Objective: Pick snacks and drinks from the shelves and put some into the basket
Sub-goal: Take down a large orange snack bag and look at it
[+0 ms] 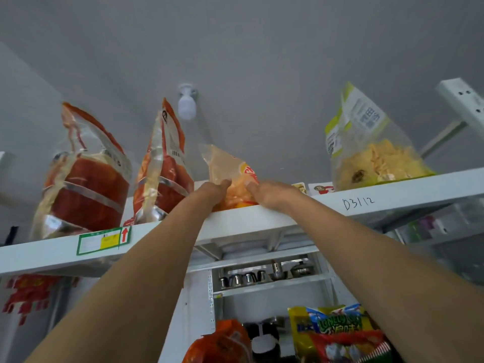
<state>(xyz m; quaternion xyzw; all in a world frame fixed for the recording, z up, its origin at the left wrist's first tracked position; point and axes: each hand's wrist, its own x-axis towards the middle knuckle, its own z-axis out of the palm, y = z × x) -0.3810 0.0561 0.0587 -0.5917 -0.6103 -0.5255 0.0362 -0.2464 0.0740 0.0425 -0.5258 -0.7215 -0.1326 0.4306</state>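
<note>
Both arms up at the top shelf (262, 218): left hand (213, 192) and right hand (269, 196) clasp a clear snack bag (233, 176), orange-yellow pieces inside, possibly chips, red-and-yellow logo, standing upright at the shelf's edge.

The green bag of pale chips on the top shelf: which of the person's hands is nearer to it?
Right. The right hand holds the orange snack bag, left of the green chip bag; the left hand holds that bag's far side.
</note>
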